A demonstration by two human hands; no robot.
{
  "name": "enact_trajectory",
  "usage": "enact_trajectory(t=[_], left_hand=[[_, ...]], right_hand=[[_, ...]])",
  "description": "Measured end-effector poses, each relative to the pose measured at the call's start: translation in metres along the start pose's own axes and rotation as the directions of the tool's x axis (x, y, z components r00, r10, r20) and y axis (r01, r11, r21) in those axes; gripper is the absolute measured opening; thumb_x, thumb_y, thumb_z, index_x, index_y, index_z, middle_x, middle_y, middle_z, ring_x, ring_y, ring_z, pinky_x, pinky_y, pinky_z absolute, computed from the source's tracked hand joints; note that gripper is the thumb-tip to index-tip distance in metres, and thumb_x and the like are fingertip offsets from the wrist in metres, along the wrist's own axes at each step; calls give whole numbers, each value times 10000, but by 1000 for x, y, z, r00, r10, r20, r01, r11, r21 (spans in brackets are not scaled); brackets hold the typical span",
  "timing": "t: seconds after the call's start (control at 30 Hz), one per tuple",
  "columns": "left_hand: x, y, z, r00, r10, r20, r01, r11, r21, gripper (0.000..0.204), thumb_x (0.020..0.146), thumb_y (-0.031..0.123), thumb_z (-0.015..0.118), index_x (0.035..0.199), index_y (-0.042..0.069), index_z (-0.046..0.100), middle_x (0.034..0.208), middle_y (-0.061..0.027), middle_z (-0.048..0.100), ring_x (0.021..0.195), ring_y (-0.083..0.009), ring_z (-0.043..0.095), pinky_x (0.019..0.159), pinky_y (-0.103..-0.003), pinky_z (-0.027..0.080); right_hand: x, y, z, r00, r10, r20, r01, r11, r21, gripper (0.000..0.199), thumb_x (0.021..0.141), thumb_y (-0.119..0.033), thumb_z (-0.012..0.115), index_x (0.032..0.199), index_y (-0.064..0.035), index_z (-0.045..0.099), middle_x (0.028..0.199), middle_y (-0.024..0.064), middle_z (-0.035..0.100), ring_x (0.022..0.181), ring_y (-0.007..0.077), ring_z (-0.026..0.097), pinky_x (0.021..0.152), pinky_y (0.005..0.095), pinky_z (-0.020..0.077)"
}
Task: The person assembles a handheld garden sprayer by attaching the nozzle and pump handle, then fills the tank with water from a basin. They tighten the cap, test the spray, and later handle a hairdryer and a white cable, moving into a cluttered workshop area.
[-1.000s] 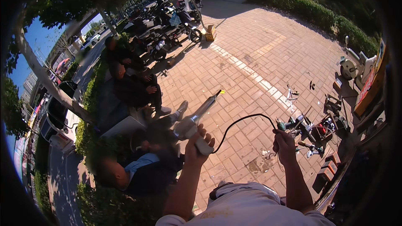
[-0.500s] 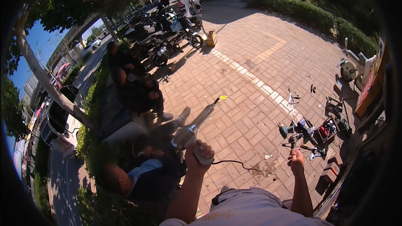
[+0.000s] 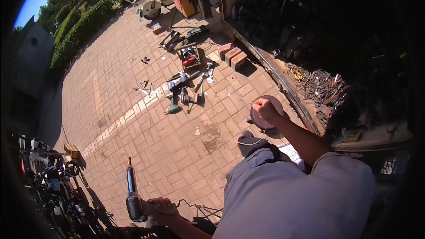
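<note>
My left hand is wrapped round the grip of a corded pistol-grip tool at the lower left. The tool has a fat dark body and a long shiny barrel narrowing to a thin tip, which points up and away over the paving. A dark cord leaves the grip toward my body. My right hand is closed in a fist above a round stool with a pale seat. Down from the fist hangs a thin pale cord, looping across my leg; inside the fist nothing else shows.
Power drills, a hammer and a toolbox lie on the brick paving ahead. Orange-and-black blocks stand near a raised metal sill. Beyond it is a pile of tangled parts. Parked scooters fill the lower left.
My view has swung right, toward the doorway. My right hand now is over the stool, away from the laid-out tools. My left hand still grips the pistol-grip tool, now lower left.
</note>
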State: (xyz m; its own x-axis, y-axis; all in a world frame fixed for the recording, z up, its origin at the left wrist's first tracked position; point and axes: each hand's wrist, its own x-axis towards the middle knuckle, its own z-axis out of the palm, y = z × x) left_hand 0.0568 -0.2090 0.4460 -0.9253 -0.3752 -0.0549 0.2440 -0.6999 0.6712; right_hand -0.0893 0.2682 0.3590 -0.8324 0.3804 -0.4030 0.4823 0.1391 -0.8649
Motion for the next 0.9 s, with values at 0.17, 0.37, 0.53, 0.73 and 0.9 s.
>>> enact_trajectory(t=[0.17, 0.37, 0.53, 0.73, 0.9], left_hand=[[58, -55, 43, 941, -218, -261, 244, 967, 74, 245, 946, 317, 552, 1093, 121, 547, 780, -29, 575, 577, -129, 519, 480, -261, 430], [95, -148, 187, 946, -202, 255, -87, 596, 798, 420, 813, 102, 709, 1168, 21, 500, 721, -71, 559, 491, -134, 486, 443, -269, 401], [115, -242, 312, 528, -409, 744, -705, 277, 653, 486, 713, 97, 805, 1121, 13, 557, 830, -85, 621, 655, -155, 612, 597, -276, 490], [138, -353, 416, 206, -631, 748, -887, 204, 415, 316, 630, 148, 806, 802, 37, 566, 706, -138, 592, 634, -328, 606, 567, -389, 492], [165, -454, 457, -152, -642, 751, -908, 390, 149, 403, 585, 179, 812, 893, 45, 589, 770, -133, 607, 679, -326, 603, 601, -415, 503]], right_hand=[[17, 60, -75, 985, 84, -148, -67, 991, 118, 183, 866, -162, 612, 874, 20, 633, 679, 59, 613, 650, 144, 586, 544, 301, 458], [40, 74, -117, 917, 396, 47, -281, 556, 782, 167, 885, -132, 614, 786, -78, 491, 639, 16, 455, 493, 105, 417, 406, 277, 317], [49, 66, -161, 901, 429, 66, -223, 327, 918, 140, 899, -187, 594, 835, -106, 501, 658, 13, 471, 473, 125, 405, 451, 288, 321], [66, 13, -181, 844, 427, -324, 183, 339, 923, 201, 934, -286, 549, 909, -87, 530, 708, 11, 489, 503, 109, 438, 510, 278, 353], [105, -83, -191, 640, 336, -691, 440, 577, 688, 292, 948, -339, 527, 995, -52, 552, 759, 19, 472, 546, 104, 440, 519, 245, 345]])
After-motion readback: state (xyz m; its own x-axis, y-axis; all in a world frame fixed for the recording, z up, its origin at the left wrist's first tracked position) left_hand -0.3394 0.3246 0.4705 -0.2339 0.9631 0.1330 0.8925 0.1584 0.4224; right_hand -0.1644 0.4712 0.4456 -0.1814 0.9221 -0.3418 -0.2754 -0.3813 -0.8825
